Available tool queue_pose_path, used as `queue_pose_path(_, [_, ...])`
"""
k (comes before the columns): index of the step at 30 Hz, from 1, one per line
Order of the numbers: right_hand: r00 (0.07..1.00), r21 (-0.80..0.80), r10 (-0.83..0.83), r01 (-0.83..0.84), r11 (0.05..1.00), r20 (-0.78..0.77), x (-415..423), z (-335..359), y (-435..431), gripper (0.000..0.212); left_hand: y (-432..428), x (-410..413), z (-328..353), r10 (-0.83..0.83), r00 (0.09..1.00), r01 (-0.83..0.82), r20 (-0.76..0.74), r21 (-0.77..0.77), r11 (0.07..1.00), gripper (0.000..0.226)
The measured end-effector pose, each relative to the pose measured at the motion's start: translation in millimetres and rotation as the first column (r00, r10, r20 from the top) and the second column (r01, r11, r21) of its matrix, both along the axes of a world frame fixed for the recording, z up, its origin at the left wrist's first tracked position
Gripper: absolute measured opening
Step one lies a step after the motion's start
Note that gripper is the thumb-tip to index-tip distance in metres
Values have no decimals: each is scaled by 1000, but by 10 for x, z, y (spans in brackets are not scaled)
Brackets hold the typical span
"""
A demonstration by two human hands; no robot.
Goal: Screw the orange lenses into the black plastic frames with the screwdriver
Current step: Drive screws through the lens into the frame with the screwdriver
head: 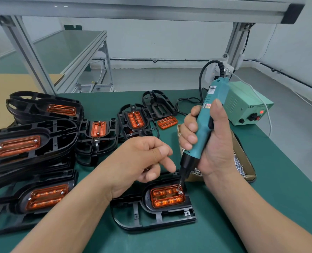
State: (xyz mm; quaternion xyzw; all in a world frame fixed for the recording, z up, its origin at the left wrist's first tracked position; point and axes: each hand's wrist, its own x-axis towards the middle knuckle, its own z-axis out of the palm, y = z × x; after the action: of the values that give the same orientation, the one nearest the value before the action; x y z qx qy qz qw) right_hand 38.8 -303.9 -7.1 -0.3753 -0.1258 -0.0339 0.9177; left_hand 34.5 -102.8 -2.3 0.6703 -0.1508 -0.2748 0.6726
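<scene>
Your right hand is wrapped around the teal screwdriver, thumb up along its body, holding it nearly upright so the bit bears straight down on the screw at the lens corner. Your left hand hovers just beside the bit with fingers curled and the index finger pointing down at it, likely to steady the screw; whether it holds spare screws I cannot tell. The orange lens sits seated in the black frame directly under both hands, flat on the mat so the tool's push meets firm support. The box of screws lies just behind your right hand, handy for the next pick. Finished frames are stacked out past your left forearm, clear of the work, while a loose lens and an empty frame wait beyond your hands.
</scene>
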Motion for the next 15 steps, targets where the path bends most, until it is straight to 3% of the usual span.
queue_pose_path(15, [991,84,-111,117,990,-73,-8,28,-18,42,44,16,-12,-118,989,107,87,124,987,15])
